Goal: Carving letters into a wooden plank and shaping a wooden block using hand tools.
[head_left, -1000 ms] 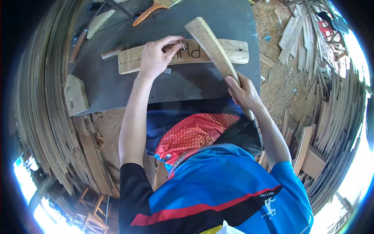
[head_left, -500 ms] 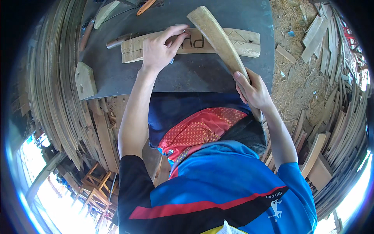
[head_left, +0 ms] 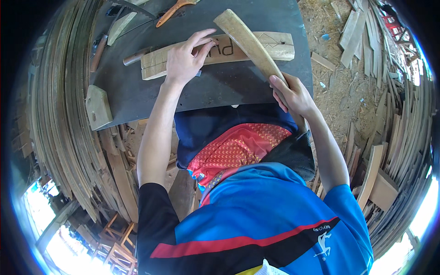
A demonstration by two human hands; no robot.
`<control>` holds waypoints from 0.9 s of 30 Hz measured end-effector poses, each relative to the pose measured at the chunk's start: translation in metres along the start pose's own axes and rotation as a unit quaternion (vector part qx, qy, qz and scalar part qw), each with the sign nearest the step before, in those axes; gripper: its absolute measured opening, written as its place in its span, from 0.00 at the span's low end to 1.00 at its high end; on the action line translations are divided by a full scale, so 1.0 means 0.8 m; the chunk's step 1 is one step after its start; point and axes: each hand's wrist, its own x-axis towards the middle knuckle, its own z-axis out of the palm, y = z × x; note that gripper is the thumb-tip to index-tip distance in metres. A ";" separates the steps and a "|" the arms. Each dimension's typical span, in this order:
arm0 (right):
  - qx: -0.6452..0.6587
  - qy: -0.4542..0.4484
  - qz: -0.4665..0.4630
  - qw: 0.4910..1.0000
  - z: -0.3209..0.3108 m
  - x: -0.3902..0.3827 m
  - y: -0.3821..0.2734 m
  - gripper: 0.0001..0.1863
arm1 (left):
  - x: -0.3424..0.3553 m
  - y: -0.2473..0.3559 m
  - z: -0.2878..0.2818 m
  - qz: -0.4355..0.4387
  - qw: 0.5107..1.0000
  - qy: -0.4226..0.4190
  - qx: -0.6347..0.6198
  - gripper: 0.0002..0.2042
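A pale curved board [head_left: 270,43] lies across the dark tabletop, with dark carved letters and thin drawn lines on its face. My left hand [head_left: 182,62] hovers at its left half, thumb and fingers brought together in a pinch. Whatever sits between those fingertips is too small to make out. In my right hand [head_left: 293,94] is a long, slightly curved wooden club [head_left: 250,41], gripped near its lower end. Its wide upper end slants up to the left, above the board. A wooden handle [head_left: 134,58] pokes out behind the board's left end.
On the dark table [head_left: 142,98] are an orange-handled brush [head_left: 172,13] at the far edge, a wooden-handled tool [head_left: 98,55] at left and a wood block with a hole [head_left: 98,108] at the near left corner. Stacked planks [head_left: 57,105] flank the left side; scraps [head_left: 353,36] litter the floor at right.
The view has shifted a little, so the board and table sit further left in the picture. Both hands keep nearly the same poses, with the club still in the right one.
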 end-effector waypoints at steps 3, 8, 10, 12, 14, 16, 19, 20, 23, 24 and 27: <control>-0.013 0.000 -0.007 1.000 0.002 0.000 0.003 0.28 | -0.001 0.003 -0.003 -0.004 1.000 -0.004 0.006 0.14; -0.001 0.003 -0.019 1.000 0.000 0.001 0.007 0.30 | 0.000 0.005 -0.002 0.014 0.999 0.003 0.034 0.15; -0.013 0.009 -0.021 1.000 0.001 0.003 0.007 0.31 | 0.003 0.001 0.004 0.085 0.994 0.037 0.054 0.15; -0.005 0.007 -0.037 0.999 0.003 0.004 0.012 0.32 | 0.001 -0.002 0.006 0.071 0.995 0.041 0.061 0.12; -0.009 0.013 -0.033 0.999 0.004 0.005 0.014 0.32 | 0.000 -0.006 0.006 0.054 0.995 0.028 0.074 0.12; -0.012 0.020 -0.028 0.999 0.003 0.007 0.015 0.32 | 0.001 -0.005 0.005 0.039 0.996 0.018 0.078 0.12; -0.009 0.023 -0.027 0.999 0.005 0.005 0.015 0.30 | 0.001 -0.005 0.005 0.037 0.996 0.015 0.079 0.13; -0.014 0.024 -0.025 0.999 0.007 0.004 0.013 0.30 | 0.002 -0.006 0.006 0.051 0.995 0.024 0.077 0.15; -0.052 0.052 -0.030 0.997 0.010 -0.007 0.002 0.24 | 0.006 -0.004 0.008 0.028 0.998 0.037 0.042 0.15; -0.055 0.049 -0.028 0.997 0.010 -0.015 -0.006 0.24 | 0.007 -0.005 0.006 0.023 0.998 0.038 0.040 0.15; -0.091 0.100 -0.052 0.989 0.009 -0.034 -0.023 0.23 | 0.008 -0.004 0.006 -0.011 0.999 0.033 0.032 0.14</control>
